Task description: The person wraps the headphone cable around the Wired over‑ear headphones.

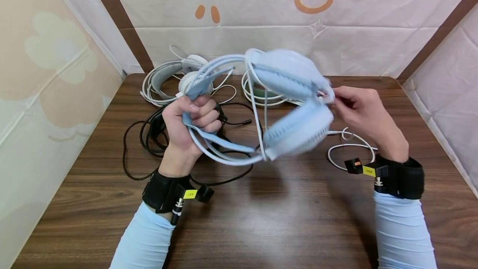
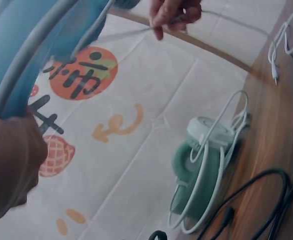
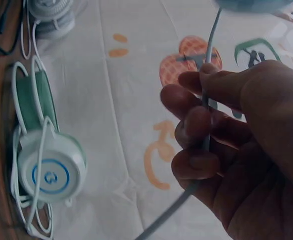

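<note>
Light-blue headphones (image 1: 298, 136) are held up over the table, tilted sideways with both ear cups toward the right. My left hand (image 1: 192, 121) grips their padded headband, fingers curled round it. On the other side, my right hand (image 1: 367, 113) pinches the thin headphone cable (image 3: 161, 216) between thumb and fingers, close to the ear cups. Part of the cable runs across the headband frame. In the left wrist view the headband (image 2: 16, 65) fills the upper left corner, blurred.
White-and-grey headphones (image 1: 162, 79) lie at the back left of the wooden table (image 1: 291, 227). Green-and-white headphones (image 3: 51, 167) lie at the back middle, partly hidden in the head view. Black cables (image 1: 128, 169) loop at the left; a white cable end (image 1: 351, 145) lies at the right.
</note>
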### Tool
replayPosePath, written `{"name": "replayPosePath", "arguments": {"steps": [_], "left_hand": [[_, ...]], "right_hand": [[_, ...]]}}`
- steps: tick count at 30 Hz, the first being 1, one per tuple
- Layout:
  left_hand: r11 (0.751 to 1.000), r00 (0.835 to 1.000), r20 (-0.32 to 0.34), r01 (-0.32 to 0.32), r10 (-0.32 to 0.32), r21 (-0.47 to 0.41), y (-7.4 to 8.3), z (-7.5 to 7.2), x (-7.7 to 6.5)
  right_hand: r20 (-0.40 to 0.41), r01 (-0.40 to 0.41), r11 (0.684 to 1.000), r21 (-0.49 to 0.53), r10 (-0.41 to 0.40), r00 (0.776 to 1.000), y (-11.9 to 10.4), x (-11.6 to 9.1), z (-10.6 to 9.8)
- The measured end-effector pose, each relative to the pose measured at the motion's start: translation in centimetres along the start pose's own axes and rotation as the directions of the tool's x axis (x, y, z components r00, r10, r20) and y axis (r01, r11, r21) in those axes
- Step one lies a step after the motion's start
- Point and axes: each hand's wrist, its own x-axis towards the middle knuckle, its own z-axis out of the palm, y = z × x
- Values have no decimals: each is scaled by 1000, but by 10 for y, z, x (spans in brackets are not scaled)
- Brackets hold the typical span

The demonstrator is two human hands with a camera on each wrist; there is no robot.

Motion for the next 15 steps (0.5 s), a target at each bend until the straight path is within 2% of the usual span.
{"name": "replayPosePath", "arguments": {"steps": [2, 4, 8, 12, 15], "left_hand": [[996, 995, -78, -63, 58, -59, 1, 0, 0], [987, 984, -152, -112, 95, -112, 3, 0, 0], [968, 957, -259, -179, 129, -177, 5, 0, 0], [950, 929, -328, -245, 174, -192, 6, -2, 0], [942, 900, -384, -288, 205, -172, 7, -2, 0]], "right_hand": [[22, 8, 1000, -7, -8, 1000, -4, 2, 6], [49, 34, 999, -22, -33, 998, -10, 4, 12], [118, 101, 993, -63, -93, 989, -20, 7, 25], [184, 140, 988, -59, -127, 975, -30, 7, 35], [223, 186, 982, -40, -173, 959, -42, 5, 42]]}}
